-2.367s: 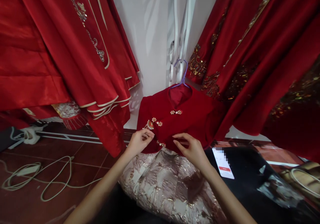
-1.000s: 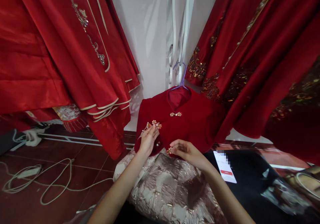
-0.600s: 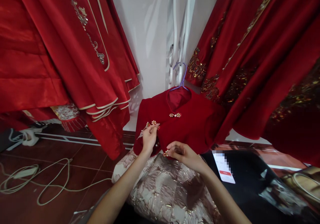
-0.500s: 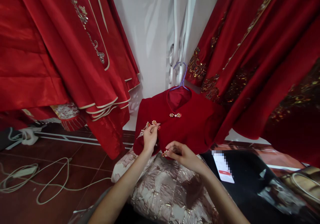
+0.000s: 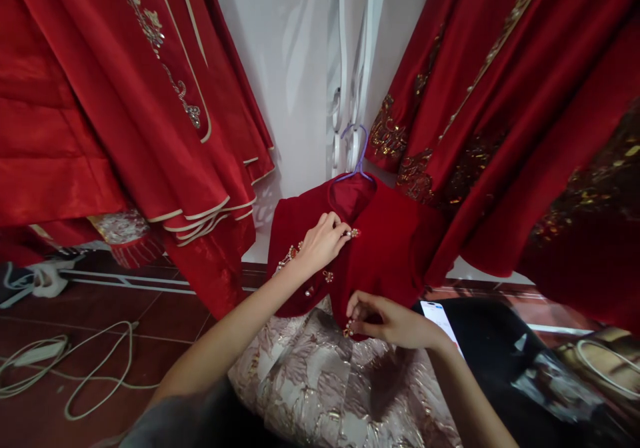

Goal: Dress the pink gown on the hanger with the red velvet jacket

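Note:
A red velvet jacket (image 5: 385,255) hangs on a purple hanger (image 5: 361,158), its collar partly spread. Jewelled flower clasps run down its front. My left hand (image 5: 323,243) is closed in a pinch on the top clasp (image 5: 354,233) below the neckline. A gold flower clasp half (image 5: 328,277) lies on the left front panel under my left wrist, with a beaded ornament (image 5: 290,255) beside it. Lower down, my right hand (image 5: 387,321) pinches the bottom corner of the right front panel, at a jewelled clasp (image 5: 349,328). The front panels part below.
Pale brocade fabric (image 5: 310,375) lies beneath the jacket. Red garments (image 5: 210,161) hang at left, and sequinned red ones (image 5: 480,115) at right. A phone (image 5: 440,321) rests on a black surface (image 5: 495,368) near a clear plastic bag (image 5: 555,381). White cable (image 5: 100,335) coils over the tiled floor.
My left hand has moved up and right from the middle clasp to the top one. My right hand has shifted right and slightly down with the panel corner, widening the front gap.

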Tool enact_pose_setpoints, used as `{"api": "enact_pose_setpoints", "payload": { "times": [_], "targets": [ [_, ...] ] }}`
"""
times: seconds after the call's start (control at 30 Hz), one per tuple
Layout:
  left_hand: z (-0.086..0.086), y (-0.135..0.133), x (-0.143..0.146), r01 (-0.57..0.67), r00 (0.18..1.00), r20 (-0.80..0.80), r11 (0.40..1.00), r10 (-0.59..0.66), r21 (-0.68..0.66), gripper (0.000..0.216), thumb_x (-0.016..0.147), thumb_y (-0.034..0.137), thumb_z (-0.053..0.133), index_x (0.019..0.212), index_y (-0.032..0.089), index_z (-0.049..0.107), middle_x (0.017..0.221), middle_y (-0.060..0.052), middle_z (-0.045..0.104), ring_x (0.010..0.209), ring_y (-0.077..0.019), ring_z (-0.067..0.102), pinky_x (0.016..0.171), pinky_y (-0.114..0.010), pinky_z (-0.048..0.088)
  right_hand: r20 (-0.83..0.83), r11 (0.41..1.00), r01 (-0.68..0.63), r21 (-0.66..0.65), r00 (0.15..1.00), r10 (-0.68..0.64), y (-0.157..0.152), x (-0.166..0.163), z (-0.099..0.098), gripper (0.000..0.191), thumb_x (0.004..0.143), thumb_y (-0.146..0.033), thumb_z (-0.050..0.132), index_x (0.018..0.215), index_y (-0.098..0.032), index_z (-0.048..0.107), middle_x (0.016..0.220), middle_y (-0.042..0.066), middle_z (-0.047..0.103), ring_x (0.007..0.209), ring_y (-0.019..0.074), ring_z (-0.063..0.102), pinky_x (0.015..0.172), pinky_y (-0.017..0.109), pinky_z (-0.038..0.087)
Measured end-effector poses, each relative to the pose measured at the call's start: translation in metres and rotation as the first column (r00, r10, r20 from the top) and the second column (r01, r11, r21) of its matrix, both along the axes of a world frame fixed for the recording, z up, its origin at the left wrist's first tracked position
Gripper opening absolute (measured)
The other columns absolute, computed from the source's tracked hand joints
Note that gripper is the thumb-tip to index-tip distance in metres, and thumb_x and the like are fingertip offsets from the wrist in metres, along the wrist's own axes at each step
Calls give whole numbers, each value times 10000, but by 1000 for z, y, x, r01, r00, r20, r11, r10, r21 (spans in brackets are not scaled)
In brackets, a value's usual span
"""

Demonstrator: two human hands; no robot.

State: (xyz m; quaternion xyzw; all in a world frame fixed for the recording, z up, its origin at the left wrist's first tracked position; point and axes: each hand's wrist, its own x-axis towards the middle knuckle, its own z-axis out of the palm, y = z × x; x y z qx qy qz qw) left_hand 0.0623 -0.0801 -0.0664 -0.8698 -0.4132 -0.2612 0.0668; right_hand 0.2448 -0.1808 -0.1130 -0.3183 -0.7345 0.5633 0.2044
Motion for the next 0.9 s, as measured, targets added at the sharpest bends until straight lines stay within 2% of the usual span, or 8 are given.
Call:
{"api": "enact_pose_setpoints", "payload": {
  "times": [0.2, 0.4, 0.53, 0.67, 0.77, 0.83, 0.9],
  "targets": [
    [15, 6, -8, 199, 980, -3, 979, -199, 37, 166, 891, 305, 525, 931, 199, 647, 1001, -46, 598, 948, -187, 510, 928, -386, 363, 79, 998, -7, 58, 997, 2, -5, 2, 3, 119, 888, -268, 542, 950, -169, 522, 806, 13, 619, 706, 114, 563, 649, 249, 446],
    [21, 9, -15, 296, 955, -1, 955, -296, 11, 187, 925, 282, 469, 974, 214, 636, 1046, -27, 648, 1046, -169, 528, 1067, -435, 225, 124, 993, 18, 117, 992, -32, -4, 1, 3, 121, 883, -273, 544, 940, -166, 536, 763, 8, 623, 670, 110, 560, 618, 241, 449],
    [20, 12, -11, 279, 960, -12, 960, -278, 14, 179, 926, 273, 460, 970, 206, 620, 925, -13, 663, 980, -156, 561, 1123, -491, 125, 166, 989, 32, 146, 985, -56, -3, 0, 0, 168, 885, -308, 544, 984, -172, 549, 789, 24, 654, 716, 134, 598, 656, 263, 473],
    [18, 16, -7, 253, 967, -29, 967, -252, 13, 160, 911, 278, 482, 919, 203, 623, 855, -11, 648, 957, -166, 572, 1124, -549, 99, 182, 986, 49, 157, 980, -78, -5, -2, -2, 180, 882, -322, 547, 993, -181, 555, 824, 42, 671, 745, 153, 614, 681, 288, 485],
    [17, 17, -6, 227, 973, -46, 973, -225, 39, 201, 932, 246, 424, 910, 208, 620, 826, -12, 646, 932, -168, 575, 1118, -584, 86, 185, 989, 68, 132, 978, -92, -6, -2, 0, 198, 874, -337, 558, 999, -183, 566, 795, 39, 664, 720, 152, 609, 657, 287, 486],
    [17, 17, -6, 211, 976, -74, 975, -206, 73, 245, 949, 242, 374, 940, 213, 616, 807, -12, 645, 912, -167, 573, 1119, -588, 90, 155, 984, 124, 130, 978, -143, -1, -3, 7, 222, 864, -371, 571, 980, -182, 578, 798, 43, 654, 726, 152, 608, 663, 291, 493],
    [15, 16, -6, 161, 984, -97, 981, -151, 112, 270, 958, 257, 343, 992, 205, 606, 796, -21, 646, 887, -176, 573, 1119, -593, 104, 37, 957, 253, 145, 965, -260, 10, -9, 19, 270, 852, -432, 575, 961, -185, 575, 852, 58, 649, 780, 159, 615, 713, 307, 509]
  ]
}}
